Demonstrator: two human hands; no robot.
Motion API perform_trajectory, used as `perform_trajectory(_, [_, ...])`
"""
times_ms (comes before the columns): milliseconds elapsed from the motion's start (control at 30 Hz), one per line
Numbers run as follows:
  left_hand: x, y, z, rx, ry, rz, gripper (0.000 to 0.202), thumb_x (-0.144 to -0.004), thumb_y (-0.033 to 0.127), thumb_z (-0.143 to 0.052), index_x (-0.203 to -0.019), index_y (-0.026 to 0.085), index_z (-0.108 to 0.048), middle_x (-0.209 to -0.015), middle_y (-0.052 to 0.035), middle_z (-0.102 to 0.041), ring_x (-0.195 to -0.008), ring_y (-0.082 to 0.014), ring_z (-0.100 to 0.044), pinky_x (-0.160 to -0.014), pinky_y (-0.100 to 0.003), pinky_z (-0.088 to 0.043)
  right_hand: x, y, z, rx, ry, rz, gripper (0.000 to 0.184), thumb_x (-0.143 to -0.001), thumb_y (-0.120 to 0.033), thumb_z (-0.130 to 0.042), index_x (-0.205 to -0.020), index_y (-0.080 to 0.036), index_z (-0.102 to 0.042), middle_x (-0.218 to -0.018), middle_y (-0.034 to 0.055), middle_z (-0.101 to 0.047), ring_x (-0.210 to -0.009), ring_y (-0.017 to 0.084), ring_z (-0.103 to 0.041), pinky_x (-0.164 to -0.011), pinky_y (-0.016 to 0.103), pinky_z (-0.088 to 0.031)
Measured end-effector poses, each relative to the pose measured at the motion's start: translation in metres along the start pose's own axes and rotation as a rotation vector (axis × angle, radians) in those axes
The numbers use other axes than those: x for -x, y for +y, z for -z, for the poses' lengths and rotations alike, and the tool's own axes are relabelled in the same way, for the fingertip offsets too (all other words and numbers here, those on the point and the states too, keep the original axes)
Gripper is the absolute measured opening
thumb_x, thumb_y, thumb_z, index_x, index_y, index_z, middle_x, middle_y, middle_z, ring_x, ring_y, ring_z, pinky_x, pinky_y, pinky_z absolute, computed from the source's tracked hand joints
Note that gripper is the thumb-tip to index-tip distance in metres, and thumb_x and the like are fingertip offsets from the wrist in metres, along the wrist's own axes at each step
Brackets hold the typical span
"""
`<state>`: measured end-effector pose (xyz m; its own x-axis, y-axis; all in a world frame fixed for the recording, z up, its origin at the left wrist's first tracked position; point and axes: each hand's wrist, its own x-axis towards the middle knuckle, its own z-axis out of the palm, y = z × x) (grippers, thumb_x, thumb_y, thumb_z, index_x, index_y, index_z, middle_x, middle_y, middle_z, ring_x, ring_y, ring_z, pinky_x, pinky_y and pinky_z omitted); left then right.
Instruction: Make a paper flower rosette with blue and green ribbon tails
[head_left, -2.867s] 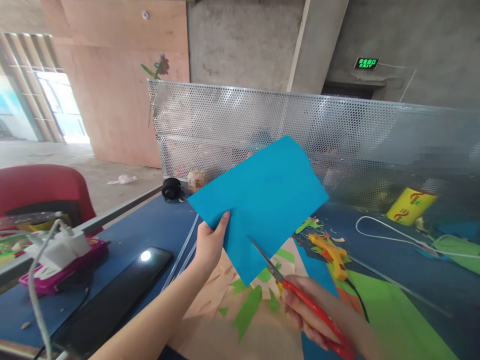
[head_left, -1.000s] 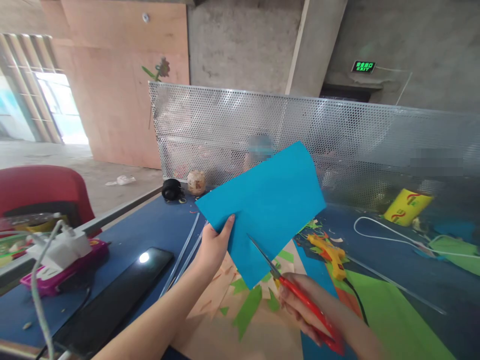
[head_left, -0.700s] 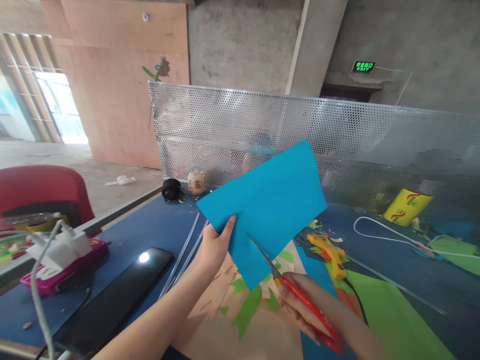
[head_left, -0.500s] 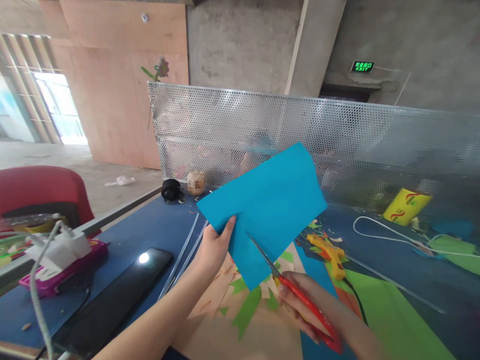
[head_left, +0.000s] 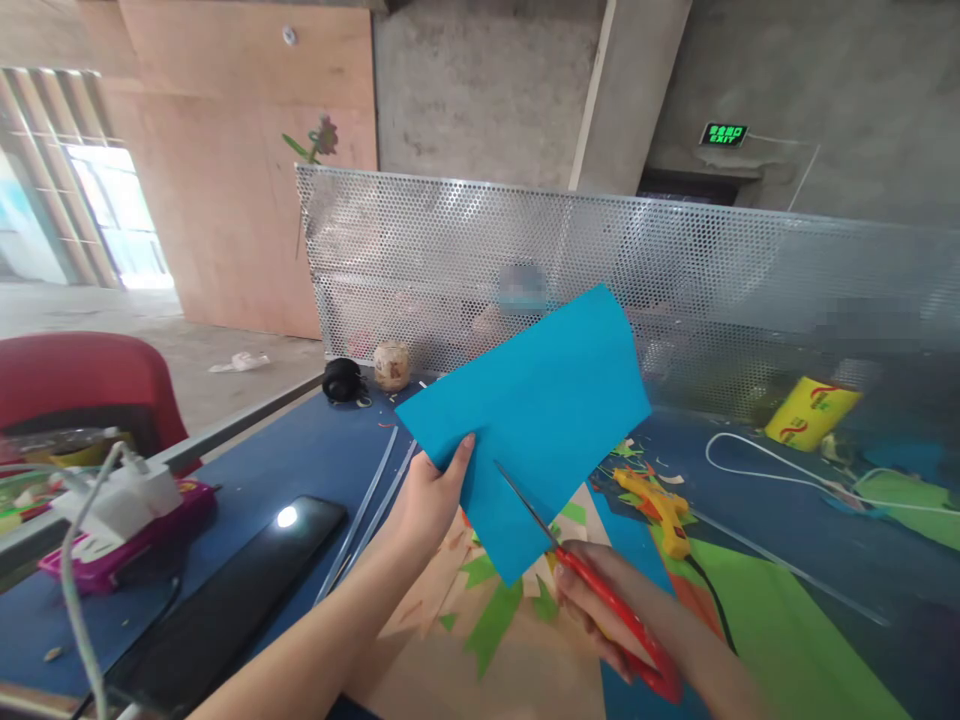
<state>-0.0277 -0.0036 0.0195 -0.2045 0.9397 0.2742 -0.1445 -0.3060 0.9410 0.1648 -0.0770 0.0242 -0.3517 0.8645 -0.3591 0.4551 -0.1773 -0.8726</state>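
Observation:
A sheet of blue paper (head_left: 555, 400) is held up at a slant above the table. My left hand (head_left: 439, 490) pinches its lower left edge, thumb on the near face and the other fingers hidden behind. Red-handled scissors (head_left: 615, 610) are gripped in my right hand (head_left: 600, 590), with one blade showing across the front of the paper and pointing up and left. The other blade is hidden, apparently behind the sheet. Under the paper lies a tan sheet (head_left: 450, 670) bearing green cut pieces (head_left: 496, 615) and pale scraps.
A yellow glue gun (head_left: 664, 510) with a black cord lies to the right by green paper (head_left: 787, 620). On the left are a phone (head_left: 247, 590) and a magenta power strip (head_left: 112, 560) with white plugs. Behind stands a perforated metal screen (head_left: 435, 250); a yellow roll (head_left: 814, 412) sits right.
The blue paper's lower corner has shifted slightly right and its top edge has tilted a little. My hands keep nearly the same places, and the scissor handles look slightly closer together.

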Motion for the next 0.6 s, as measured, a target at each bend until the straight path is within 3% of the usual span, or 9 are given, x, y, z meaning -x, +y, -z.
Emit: perform_trajectory(600, [0.0005,-0.0010,-0.0010,0.000,-0.016,-0.010,0.034,-0.071,0.044,-0.059,-0.094,0.019,-0.063,-0.101,-0.0059,-0.068,-0.088,-0.0266,-0.063,-0.072,-0.038,-0.053,-0.0029,-0.0041,-0.0020,-0.078,-0.011,-0.020,0.046,-0.073,-0.065,-0.042,-0.081,-0.020,-0.040,-0.058,-0.0062,-0.045,-0.030,0.004,-0.035,-0.032,0.019,-0.033])
